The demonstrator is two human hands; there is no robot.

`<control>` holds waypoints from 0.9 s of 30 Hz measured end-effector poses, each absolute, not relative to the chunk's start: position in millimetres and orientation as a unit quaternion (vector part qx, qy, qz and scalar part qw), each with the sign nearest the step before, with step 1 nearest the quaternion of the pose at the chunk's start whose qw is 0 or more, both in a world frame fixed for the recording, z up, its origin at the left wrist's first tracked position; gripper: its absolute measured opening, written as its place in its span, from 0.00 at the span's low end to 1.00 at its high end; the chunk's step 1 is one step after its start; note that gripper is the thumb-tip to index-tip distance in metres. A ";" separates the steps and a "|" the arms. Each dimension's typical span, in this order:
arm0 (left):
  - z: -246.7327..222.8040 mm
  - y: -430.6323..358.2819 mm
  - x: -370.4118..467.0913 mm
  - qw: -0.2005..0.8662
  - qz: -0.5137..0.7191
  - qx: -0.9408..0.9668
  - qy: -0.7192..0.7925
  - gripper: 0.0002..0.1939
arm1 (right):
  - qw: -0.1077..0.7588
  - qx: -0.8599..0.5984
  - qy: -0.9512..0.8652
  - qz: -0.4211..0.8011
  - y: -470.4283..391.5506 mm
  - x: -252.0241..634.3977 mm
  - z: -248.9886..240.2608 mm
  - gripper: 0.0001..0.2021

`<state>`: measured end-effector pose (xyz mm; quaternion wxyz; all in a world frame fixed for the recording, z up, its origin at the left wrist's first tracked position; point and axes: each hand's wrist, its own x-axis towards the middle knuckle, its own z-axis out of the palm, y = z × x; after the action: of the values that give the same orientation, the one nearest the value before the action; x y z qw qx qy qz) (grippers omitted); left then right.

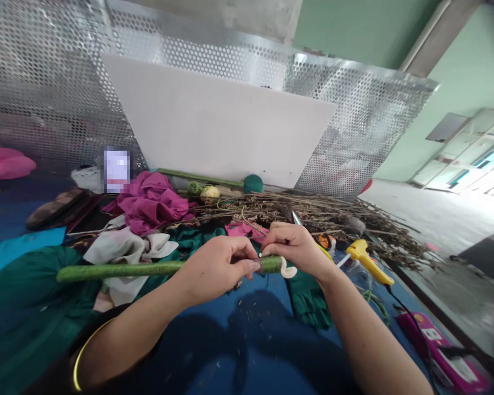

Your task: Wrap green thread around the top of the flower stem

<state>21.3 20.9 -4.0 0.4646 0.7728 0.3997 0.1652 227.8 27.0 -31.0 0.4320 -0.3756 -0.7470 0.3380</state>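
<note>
A long stick wrapped in green thread (123, 270) lies level across the front of me, its far end reaching left over dark green cloth. My left hand (216, 266) is closed round it near its right end, thumb and fingertips pressed on the wrapping. Just above that end, my right hand (294, 247) has its thumb and forefinger pinched together at the stick; what they hold, if anything, is too small to make out. From the stick's right tip sticks out a curled cream-white piece (288, 270). Dark green gathered cloth (310, 300) lies below my right hand.
Dry twigs (329, 211) are heaped behind my hands. A yellow glue gun (369, 261) and a magenta device (444, 351) with a cord lie right. Magenta cloth (154, 203), white cloth (121, 247) and a dark green ball (253, 184) are on the blue table (255, 340). A white board (230, 120) leans behind.
</note>
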 end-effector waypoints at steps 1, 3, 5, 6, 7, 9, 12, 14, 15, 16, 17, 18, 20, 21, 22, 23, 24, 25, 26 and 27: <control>-5.9 21.3 22.9 0.467 0.162 0.772 0.399 0.08 | 0.417 -0.381 -0.764 0.310 26.2 229.0 -29.7 0.08; -9.1 22.2 25.2 0.466 0.162 0.773 0.399 0.07 | 0.387 -0.392 -0.796 0.250 24.1 229.1 -27.1 0.08; -11.6 22.9 26.2 0.462 0.166 0.774 0.399 0.07 | 0.368 -0.403 -0.812 0.208 20.9 226.3 -24.7 0.09; -12.8 23.2 26.2 0.463 0.167 0.774 0.398 0.07 | 0.361 -0.410 -0.815 0.191 19.0 224.0 -23.6 0.09; -14.0 23.6 26.1 0.467 0.168 0.772 0.397 0.07 | 0.354 -0.418 -0.819 0.172 17.0 221.5 -22.7 0.10; -17.3 24.6 25.7 0.484 0.166 0.764 0.394 0.06 | 0.337 -0.439 -0.824 0.118 12.6 216.0 -21.6 0.11; -23.7 26.6 25.9 0.507 0.166 0.753 0.385 0.06 | 0.295 -0.454 -0.841 0.000 6.2 208.5 -22.2 0.12; -26.5 27.7 26.6 0.506 0.172 0.755 0.380 0.06 | 0.261 -0.452 -0.848 -0.089 2.4 204.6 -22.9 0.13; -26.7 28.1 26.7 0.499 0.175 0.758 0.381 0.07 | 0.246 -0.450 -0.849 -0.126 0.4 203.0 -22.9 0.13; -25.8 28.3 26.6 0.489 0.178 0.762 0.385 0.08 | 0.237 -0.449 -0.847 -0.155 -1.7 201.7 -22.4 0.13; -23.9 28.3 26.3 0.474 0.182 0.769 0.389 0.09 | 0.231 -0.450 -0.844 -0.177 -4.0 200.6 -21.5 0.13; -21.1 28.2 25.6 0.456 0.187 0.777 0.392 0.10 | 0.230 -0.453 -0.839 -0.196 -6.7 199.7 -20.0 0.13; -14.7 27.7 23.5 0.414 0.197 0.798 0.390 0.11 | 0.231 -0.451 -0.830 -0.235 -12.8 198.1 -15.7 0.14; -11.8 27.4 22.2 0.393 0.203 0.808 0.388 0.12 | 0.231 -0.448 -0.824 -0.258 -16.2 197.3 -13.2 0.14; -9.5 27.2 20.9 0.373 0.211 0.816 0.388 0.13 | 0.229 -0.446 -0.818 -0.282 -19.6 196.3 -10.7 0.15; -7.9 27.0 19.5 0.355 0.221 0.821 0.389 0.13 | 0.227 -0.445 -0.811 -0.304 -23.0 195.1 -8.3 0.14; -7.0 26.9 18.2 0.339 0.233 0.823 0.391 0.13 | 0.224 -0.447 -0.804 -0.323 -26.1 193.7 -6.3 0.14; -6.8 26.7 16.9 0.326 0.248 0.824 0.392 0.14 | 0.221 -0.451 -0.795 -0.339 -29.0 192.1 -4.6 0.14; -6.9 26.6 15.8 0.314 0.265 0.823 0.392 0.14 | 0.219 -0.456 -0.787 -0.354 -31.5 190.2 -3.5 0.13; -7.0 26.5 14.8 0.303 0.281 0.822 0.391 0.14 | 0.218 -0.459 -0.779 -0.367 -33.5 188.3 -2.9 0.13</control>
<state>14.8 26.5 -7.0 0.3035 0.8223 0.3905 0.2814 188.3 -33.5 -2.9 0.2176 -0.4594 -0.7792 -0.3667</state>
